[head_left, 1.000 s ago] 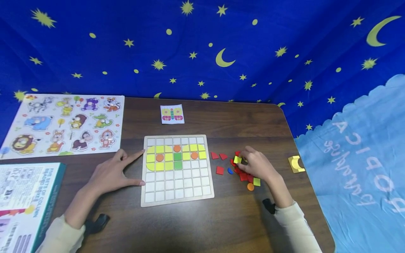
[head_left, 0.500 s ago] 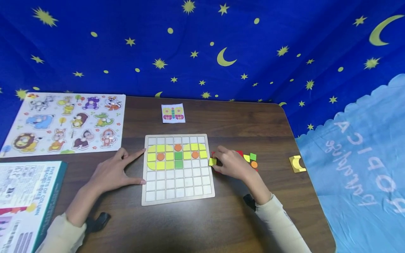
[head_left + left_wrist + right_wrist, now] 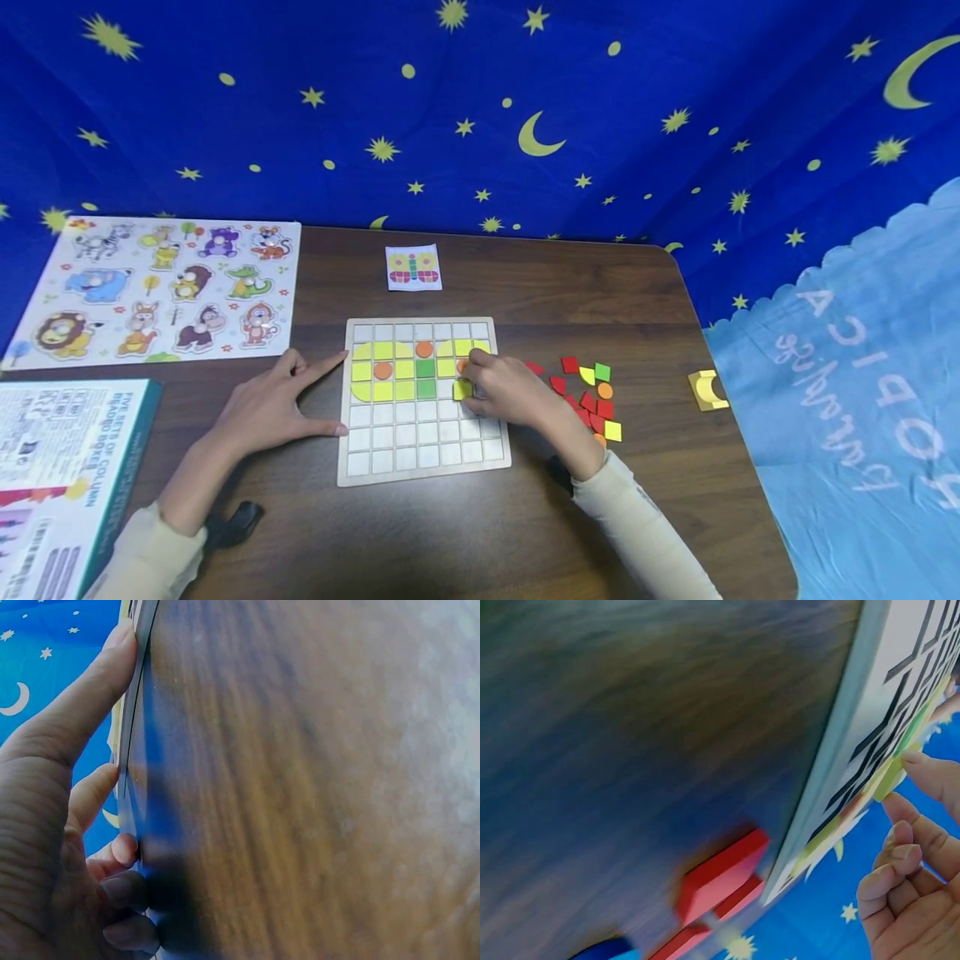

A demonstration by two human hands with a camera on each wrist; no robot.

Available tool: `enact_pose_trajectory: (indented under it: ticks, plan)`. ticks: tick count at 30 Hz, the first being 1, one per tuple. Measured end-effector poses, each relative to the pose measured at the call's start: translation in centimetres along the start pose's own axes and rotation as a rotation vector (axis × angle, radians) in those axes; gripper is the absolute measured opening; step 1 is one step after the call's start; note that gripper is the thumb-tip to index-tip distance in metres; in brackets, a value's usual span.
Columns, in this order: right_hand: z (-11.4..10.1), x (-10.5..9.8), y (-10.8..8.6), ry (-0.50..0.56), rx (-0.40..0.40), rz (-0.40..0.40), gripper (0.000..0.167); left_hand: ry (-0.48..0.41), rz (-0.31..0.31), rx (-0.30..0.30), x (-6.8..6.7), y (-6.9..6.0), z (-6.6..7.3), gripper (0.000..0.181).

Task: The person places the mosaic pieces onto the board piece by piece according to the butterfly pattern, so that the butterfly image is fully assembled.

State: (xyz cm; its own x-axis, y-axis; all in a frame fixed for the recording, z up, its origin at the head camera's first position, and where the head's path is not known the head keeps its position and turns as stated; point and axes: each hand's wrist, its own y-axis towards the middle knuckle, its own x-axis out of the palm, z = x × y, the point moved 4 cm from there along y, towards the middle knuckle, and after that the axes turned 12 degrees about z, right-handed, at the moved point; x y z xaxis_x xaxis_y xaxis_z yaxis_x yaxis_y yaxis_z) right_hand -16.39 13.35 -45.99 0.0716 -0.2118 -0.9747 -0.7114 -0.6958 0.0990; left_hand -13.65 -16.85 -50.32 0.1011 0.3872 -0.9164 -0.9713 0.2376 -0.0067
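Note:
A white gridded board (image 3: 405, 437) lies in front of me, its upper rows partly filled with yellow, orange and green tiles. My left hand (image 3: 262, 408) touches its left edge with thumb and forefinger spread apart; the left wrist view shows the other fingers bent. Over the right half of the board, my right hand (image 3: 510, 390) pinches a yellow square tile (image 3: 460, 390) between thumb and forefinger, beside the lower green tile (image 3: 426, 389). In the right wrist view the yellow tile (image 3: 889, 780) is at the fingertips. Whether it touches the board, I cannot tell.
Loose red tiles (image 3: 604, 409), with a few yellow, green and orange ones, lie right of the board. A butterfly picture card (image 3: 413, 267) is behind it. An animal puzzle (image 3: 161, 292) and a box (image 3: 67, 492) sit left; a yellow arch block (image 3: 707, 390) lies far right.
My right hand has picked the yellow square tile from the loose pile and carried it left over the board. The left hand stays at the board's edge.

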Motion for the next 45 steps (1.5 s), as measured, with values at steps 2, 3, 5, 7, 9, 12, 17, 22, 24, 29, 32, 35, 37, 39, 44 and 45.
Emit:
enact_pose_trajectory:
  ticks: [2, 3, 5, 7, 9, 12, 17, 22, 24, 29, 32, 35, 37, 39, 44, 45]
  plan:
    - [-0.3, 0.3, 0.4, -0.005, -0.011, 0.002, 0.03, -0.003, -0.002, 0.001, 0.0, 0.0, 0.1, 0.11]
    - [-0.4, 0.4, 0.5, -0.002, -0.014, 0.003, 0.029, -0.004, -0.004, 0.002, 0.0, 0.0, 0.1, 0.11]
    - [-0.6, 0.6, 0.8, -0.004, -0.014, 0.001, 0.025, -0.005, -0.006, 0.003, 0.1, 0.0, 0.1, 0.11]
    - [-0.7, 0.8, 1.0, -0.002, -0.006, -0.005, 0.022, -0.002, -0.004, 0.005, 0.1, 0.1, 0.1, 0.11]
    - [-0.8, 0.9, 1.2, 0.003, -0.003, -0.01, 0.018, -0.001, -0.001, 0.01, 0.1, 0.1, 0.2, 0.11]
    - [-1.0, 0.9, 1.3, 0.03, 0.0, -0.014, 0.017, -0.002, 0.003, 0.012, 0.0, 0.2, 0.2, 0.109]
    - [-1.1, 0.8, 1.6, 0.054, 0.025, -0.023, 0.018, -0.011, 0.003, 0.017, -0.2, 0.3, 0.3, 0.109]
    - [-1.3, 0.7, 1.7, 0.037, 0.041, -0.039, 0.02, -0.013, 0.004, 0.013, -0.1, 0.1, 0.1, 0.109]
    - [-1.2, 0.6, 1.4, 0.036, 0.042, -0.033, 0.021, -0.015, 0.005, 0.011, -0.1, 0.1, 0.1, 0.109]
    - [-0.4, 0.0, -0.1, 0.038, 0.067, 0.012, 0.027, -0.003, 0.006, 0.0, 0.0, -0.1, -0.1, 0.11]
    - [0.6, -0.5, -1.4, 0.04, 0.11, 0.033, 0.032, 0.005, 0.004, -0.012, -0.1, -0.3, -0.4, 0.11]
    - [1.9, -1.0, -3.3, 0.049, 0.166, 0.059, 0.033, 0.001, 0.004, -0.012, -0.1, -0.4, -0.4, 0.11]
    - [2.9, -1.6, -4.8, 0.046, 0.192, 0.092, 0.033, -0.001, 0.0, -0.007, -0.1, -0.3, -0.4, 0.11]
    - [3.9, -2.1, -6.4, 0.038, 0.207, 0.132, 0.031, -0.002, -0.005, -0.002, 0.0, -0.2, -0.3, 0.11]
    - [5.8, -3.4, -10.4, -0.001, 0.24, 0.212, 0.028, 0.0, -0.011, 0.006, -0.1, 0.0, -0.1, 0.11]
    - [6.1, -3.6, -11.2, -0.01, 0.257, 0.216, 0.028, 0.0, -0.012, 0.007, -0.1, 0.1, 0.0, 0.11]
